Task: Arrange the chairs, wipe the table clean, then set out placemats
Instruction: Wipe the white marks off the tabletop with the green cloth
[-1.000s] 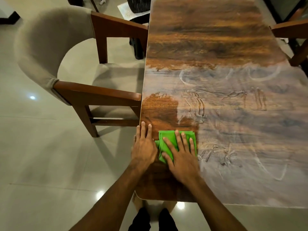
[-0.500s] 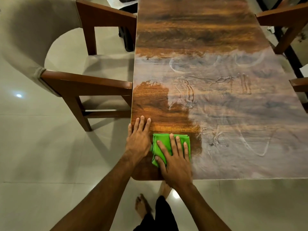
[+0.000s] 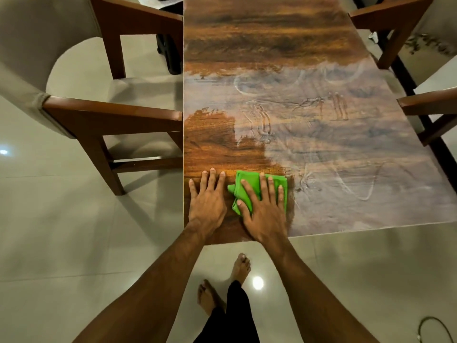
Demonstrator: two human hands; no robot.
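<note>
A long wooden table runs away from me; a pale dusty film with finger marks covers its near right half, while the near left corner shows clean brown wood. My right hand presses flat on a folded green cloth near the table's front edge. Beside it, my left hand rests flat on the bare wood at the left edge, fingers straight. A wooden armchair with a beige padded back stands against the table's left side.
Two wooden chair arms reach in at the table's right side. The floor is glossy light tile. My bare feet stand just before the table's end. A dark cable lies at the bottom right.
My right hand has drawn the green cloth toward the table's front edge, widening the clean strip. The view has pulled back, so my feet and more floor now show.
</note>
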